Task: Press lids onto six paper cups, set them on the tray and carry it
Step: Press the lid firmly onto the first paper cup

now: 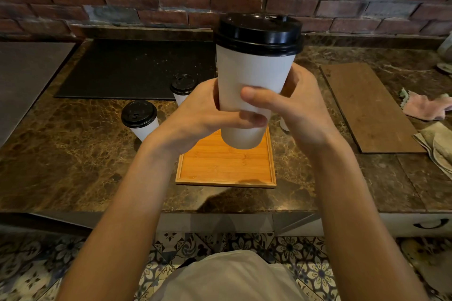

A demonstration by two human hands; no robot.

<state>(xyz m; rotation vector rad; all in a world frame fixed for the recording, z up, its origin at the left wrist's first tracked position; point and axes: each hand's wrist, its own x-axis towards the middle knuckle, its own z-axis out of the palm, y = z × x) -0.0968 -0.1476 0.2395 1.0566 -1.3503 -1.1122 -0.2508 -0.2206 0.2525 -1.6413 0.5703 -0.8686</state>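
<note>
So using the bamboo tray [226,168] as the anchor here. Off to its left on the marble counter [73,166] sits one lidded cup [140,120], and a second lidded cup [182,88] stands a bit further back, partly behind the left hand [195,115]. Neither is on the tray yet, and the part of the tray I can see looks bare.

Right above the tray's far end, both hands are wrapped around the lower half of a white paper cup [252,85], held upright in the air. The left one cups it from the side with the thumb across the front, and the right hand [300,110] grips the other side. Its black lid [259,33] looks seated all round, though I can't see the back edge.

My take: before setting it down, run a thumb round the rim to check the snap, don't squeeze the wall, and park it in a far corner so five more fit. To the tray's right there's a sliver of another cup [284,124] behind the right wrist, then a wooden board [371,107] and some cloths [425,107].
</note>
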